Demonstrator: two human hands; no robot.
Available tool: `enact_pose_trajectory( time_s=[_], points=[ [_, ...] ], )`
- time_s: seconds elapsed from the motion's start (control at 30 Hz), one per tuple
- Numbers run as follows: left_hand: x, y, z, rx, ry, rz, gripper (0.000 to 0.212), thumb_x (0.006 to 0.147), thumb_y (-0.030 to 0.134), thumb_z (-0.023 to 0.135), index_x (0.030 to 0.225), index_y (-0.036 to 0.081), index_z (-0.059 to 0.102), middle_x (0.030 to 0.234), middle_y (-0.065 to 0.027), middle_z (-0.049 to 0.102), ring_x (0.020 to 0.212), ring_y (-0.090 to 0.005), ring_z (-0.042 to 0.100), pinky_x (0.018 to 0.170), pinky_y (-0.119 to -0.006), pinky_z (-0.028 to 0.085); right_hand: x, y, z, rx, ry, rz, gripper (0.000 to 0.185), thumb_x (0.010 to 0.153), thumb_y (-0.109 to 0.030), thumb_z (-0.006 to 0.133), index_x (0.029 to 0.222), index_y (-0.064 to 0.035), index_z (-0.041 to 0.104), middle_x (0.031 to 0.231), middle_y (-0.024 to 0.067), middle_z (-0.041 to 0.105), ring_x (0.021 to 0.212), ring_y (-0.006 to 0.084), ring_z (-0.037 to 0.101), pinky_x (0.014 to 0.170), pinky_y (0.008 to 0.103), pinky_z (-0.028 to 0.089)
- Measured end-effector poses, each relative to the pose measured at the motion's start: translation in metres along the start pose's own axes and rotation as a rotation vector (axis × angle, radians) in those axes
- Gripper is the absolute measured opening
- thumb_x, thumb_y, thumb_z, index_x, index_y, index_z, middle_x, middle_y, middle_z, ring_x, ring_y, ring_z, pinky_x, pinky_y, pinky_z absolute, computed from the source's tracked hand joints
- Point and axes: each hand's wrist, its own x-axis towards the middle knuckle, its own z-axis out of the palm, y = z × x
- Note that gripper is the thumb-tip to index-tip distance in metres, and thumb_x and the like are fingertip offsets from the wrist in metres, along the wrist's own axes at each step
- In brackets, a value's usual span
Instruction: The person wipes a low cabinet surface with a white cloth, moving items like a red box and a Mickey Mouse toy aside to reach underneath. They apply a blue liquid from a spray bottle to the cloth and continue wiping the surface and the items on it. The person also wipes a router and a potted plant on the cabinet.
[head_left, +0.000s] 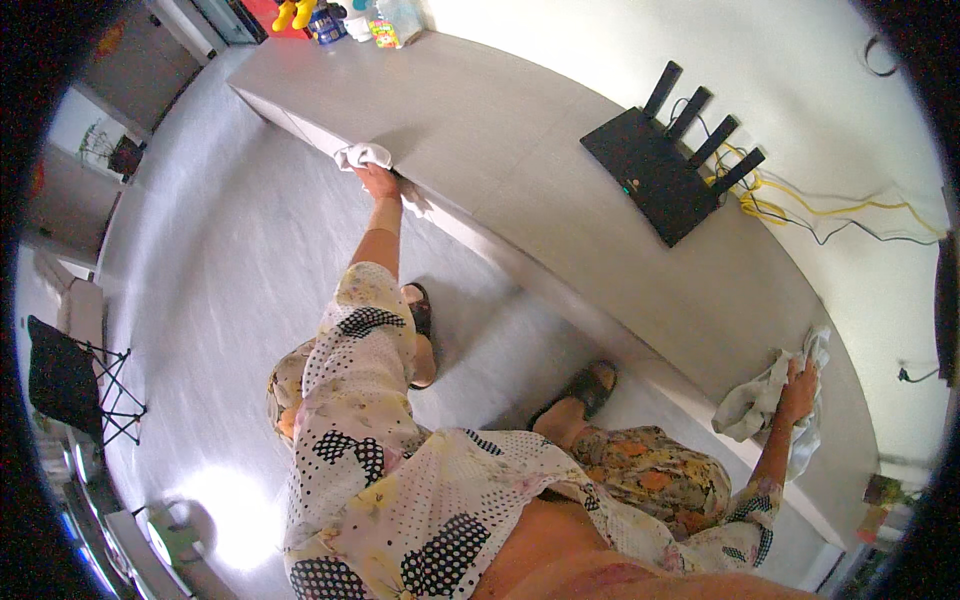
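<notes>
My left hand (379, 182) grips a bunched white cloth (363, 156) at the front edge of a long, low grey cabinet (525, 187). Part of that cloth hangs below the hand along the cabinet's pale front. Far to the right, my right hand (799, 391) holds a crumpled light grey cloth (750, 405) against the cabinet top, its folds spreading to both sides of the hand. Between the hands, closer to the wall, a black router (651, 176) with several upright antennas lies on the same top.
Yellow and black cables (810, 199) run from the router along the wall. Bottles and packages (360, 26) stand at the cabinet's far left end. A black folding chair (67, 375) and a round fan-like object (172, 532) are on the left. My sandalled feet (592, 386) are on grey flooring (247, 247).
</notes>
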Motion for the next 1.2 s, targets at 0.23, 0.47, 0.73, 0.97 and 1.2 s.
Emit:
enact_pose_trajectory(
  time_s=[0.23,0.47,0.73,0.97,1.2],
  points=[
    [-0.082,-0.097,-0.084,-0.049,0.128,-0.309,0.058,0.096,0.039,0.040,0.140,0.003,0.027,0.141,-0.0143,0.037,0.123,-0.0299,0.042,0.104,-0.040,0.034,0.019,-0.039,0.009,0.255,-0.146,0.023,0.057,0.094,-0.047,0.045,0.137,-0.0097,0.044,0.139,0.0158,0.044,0.128,0.0308,0.041,0.105,0.0408,0.033],
    [-0.316,-0.082,-0.008,0.207,0.180,-0.880,0.056,0.091,0.039,0.048,0.121,-0.009,0.052,0.117,-0.0185,0.060,0.108,-0.0287,0.056,0.091,-0.039,0.045,0.009,0.042,0.037,0.188,-0.026,-0.115,0.049,0.095,-0.041,0.046,0.136,-0.0129,0.046,0.138,0.0105,0.047,0.124,0.0288,0.046,0.101,0.0388,0.037],
    [-0.445,-0.018,-0.003,0.401,-0.283,-0.607,0.053,0.087,0.035,0.057,0.123,-0.003,0.051,0.115,-0.0173,0.061,0.105,-0.0279,0.058,0.088,-0.040,0.046,0.012,-0.005,0.025,0.237,-0.127,0.046,0.039,0.097,-0.033,0.048,0.133,-0.0178,0.050,0.138,0.0082,0.047,0.123,0.0272,0.048,0.100,0.0393,0.039],
    [-0.285,0.054,-0.026,0.588,-0.552,-0.080,0.054,0.083,0.032,0.065,0.125,0.002,0.050,0.113,-0.0163,0.061,0.103,-0.0273,0.059,0.087,-0.040,0.048,-0.005,0.003,-0.004,0.048,-0.004,-0.267,0.052,0.093,-0.045,0.049,0.133,-0.0106,0.048,0.138,0.0122,0.047,0.126,0.0282,0.045,0.101,0.0406,0.038],
    [-0.195,0.086,0.000,0.264,-0.156,-0.082,0.061,0.090,0.052,0.049,0.090,-0.007,0.063,0.085,-0.0163,0.065,0.078,-0.0214,0.054,0.070,-0.037,0.045,-0.010,-0.038,-0.029,0.176,0.023,-0.172,0.051,0.090,-0.044,0.052,0.128,-0.0099,0.054,0.132,0.0164,0.052,0.122,0.0333,0.048,0.100,0.0460,0.038]
  ],
)
